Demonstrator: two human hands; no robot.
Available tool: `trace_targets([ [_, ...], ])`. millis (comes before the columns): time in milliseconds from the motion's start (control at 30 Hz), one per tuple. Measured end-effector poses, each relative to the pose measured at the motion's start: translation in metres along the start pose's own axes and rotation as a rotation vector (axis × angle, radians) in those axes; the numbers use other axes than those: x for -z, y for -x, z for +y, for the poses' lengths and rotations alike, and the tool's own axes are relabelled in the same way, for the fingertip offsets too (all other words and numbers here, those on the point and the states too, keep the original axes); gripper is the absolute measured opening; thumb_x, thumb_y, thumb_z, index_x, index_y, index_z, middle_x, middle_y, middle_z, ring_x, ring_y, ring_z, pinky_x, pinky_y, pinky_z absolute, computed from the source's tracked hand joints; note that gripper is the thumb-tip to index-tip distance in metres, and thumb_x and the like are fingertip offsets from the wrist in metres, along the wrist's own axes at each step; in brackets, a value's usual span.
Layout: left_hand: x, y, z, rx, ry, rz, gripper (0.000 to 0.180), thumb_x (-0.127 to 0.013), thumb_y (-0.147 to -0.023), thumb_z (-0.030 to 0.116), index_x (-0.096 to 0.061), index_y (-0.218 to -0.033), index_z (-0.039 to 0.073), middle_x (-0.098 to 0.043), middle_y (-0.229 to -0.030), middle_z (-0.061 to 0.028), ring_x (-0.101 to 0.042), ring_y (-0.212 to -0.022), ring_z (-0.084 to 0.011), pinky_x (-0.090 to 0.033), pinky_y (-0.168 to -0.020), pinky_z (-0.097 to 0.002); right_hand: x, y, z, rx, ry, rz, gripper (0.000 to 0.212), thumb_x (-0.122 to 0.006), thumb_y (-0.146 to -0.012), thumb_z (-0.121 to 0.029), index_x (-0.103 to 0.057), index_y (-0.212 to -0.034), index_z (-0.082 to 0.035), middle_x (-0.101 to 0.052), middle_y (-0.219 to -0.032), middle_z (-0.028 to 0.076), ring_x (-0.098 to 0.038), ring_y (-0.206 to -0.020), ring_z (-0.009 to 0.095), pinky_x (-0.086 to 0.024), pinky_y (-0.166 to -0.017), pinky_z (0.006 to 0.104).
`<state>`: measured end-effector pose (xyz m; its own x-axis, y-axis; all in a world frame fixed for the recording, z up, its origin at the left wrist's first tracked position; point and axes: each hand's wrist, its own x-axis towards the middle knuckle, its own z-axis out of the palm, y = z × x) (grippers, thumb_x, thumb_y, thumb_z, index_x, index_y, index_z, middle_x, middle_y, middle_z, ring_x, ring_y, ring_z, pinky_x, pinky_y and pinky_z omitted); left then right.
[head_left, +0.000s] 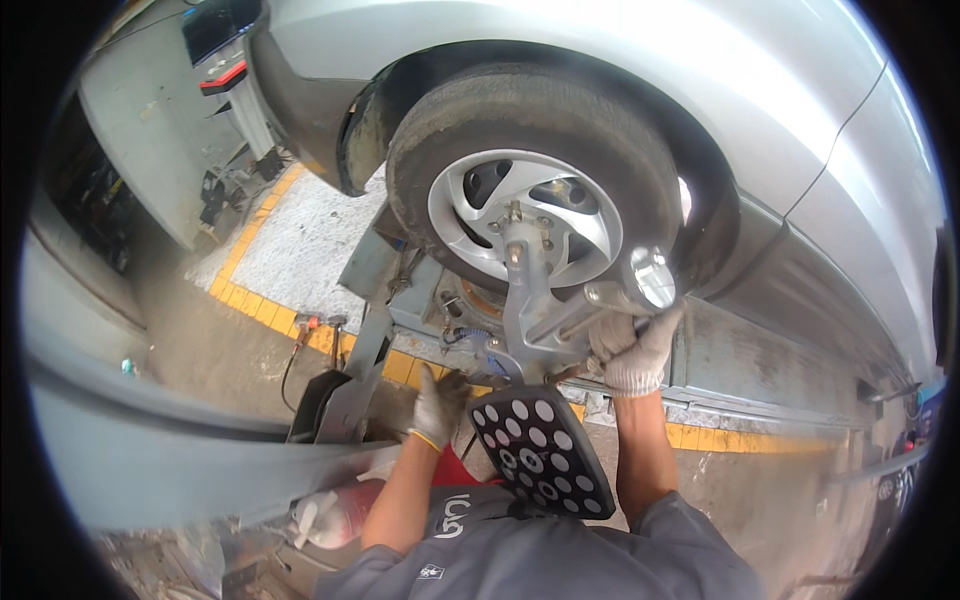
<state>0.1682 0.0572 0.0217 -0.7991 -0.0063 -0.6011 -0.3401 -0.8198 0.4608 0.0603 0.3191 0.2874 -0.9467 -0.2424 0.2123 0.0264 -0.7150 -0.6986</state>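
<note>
A silver car's wheel (530, 180) with a grey hubcap stands on a lift ramp (760, 380). A metal clamp (540, 300) is fixed across the hubcap, and a black target plate with white dots (540, 450) hangs from it toward me. My right hand (630, 345), in a white glove, grips the clamp's lower right arm beside a shiny round knob (652, 277). My left hand (438, 400), in a grey glove, reaches under the clamp toward the ramp edge, fingers loosely curled; whether it holds anything is hidden.
Yellow-striped floor edging (270, 310) runs under the ramp. A grey beam (150, 450) crosses the lower left. A red and white object (340, 510) lies by my left elbow. Cables and equipment (225, 185) sit at the back left.
</note>
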Motion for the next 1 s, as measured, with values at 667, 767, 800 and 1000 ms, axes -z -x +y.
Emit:
trace_targets([
  [667,0.01,-0.162,0.074,0.315,-0.204,-0.18,0.034,-0.062,-0.118,0.029,-0.067,-0.141,0.003,-0.077,-0.119,-0.0099,-0.075,-0.098,-0.0231,-0.066,-0.084,-0.0384,0.073,-0.017,0.034,0.124,0.167,0.341,0.068,-0.053,-0.104,-0.079,-0.06,-0.122,-0.014,-0.064,-0.108,0.006,-0.062,-0.096,0.03,-0.053,-0.088,0.0539],
  [767,0.01,-0.166,0.084,0.28,-0.282,-0.251,0.036,-0.064,-0.118,0.029,-0.068,-0.14,0.002,-0.076,-0.115,-0.0068,-0.074,-0.091,-0.0181,-0.067,-0.082,-0.0365,0.053,-0.032,0.04,0.109,0.232,0.291,0.059,-0.055,-0.106,-0.073,-0.058,-0.11,-0.014,-0.059,-0.097,0.004,-0.058,-0.087,0.027,-0.05,-0.082,0.0509],
  [800,0.01,-0.168,0.086,0.279,-0.296,-0.247,0.036,-0.064,-0.118,0.03,-0.069,-0.14,0.002,-0.076,-0.114,-0.006,-0.073,-0.09,-0.0168,-0.067,-0.082,-0.0358,0.048,-0.037,0.044,0.102,0.248,0.281,0.056,-0.056,-0.106,-0.071,-0.058,-0.106,-0.014,-0.058,-0.094,0.003,-0.057,-0.084,0.026,-0.049,-0.08,0.05],
  [1000,0.004,-0.185,0.087,0.094,-0.495,-0.105,0.033,-0.07,-0.115,0.031,-0.078,-0.123,0.001,-0.073,-0.097,-0.0003,-0.065,-0.08,-0.0098,-0.057,-0.076,-0.0287,0.029,-0.062,0.06,0.057,0.322,0.223,0.052,-0.061,-0.11,-0.059,-0.054,-0.082,-0.016,-0.048,-0.072,-0.001,-0.049,-0.065,0.02,-0.044,-0.068,0.0441],
])
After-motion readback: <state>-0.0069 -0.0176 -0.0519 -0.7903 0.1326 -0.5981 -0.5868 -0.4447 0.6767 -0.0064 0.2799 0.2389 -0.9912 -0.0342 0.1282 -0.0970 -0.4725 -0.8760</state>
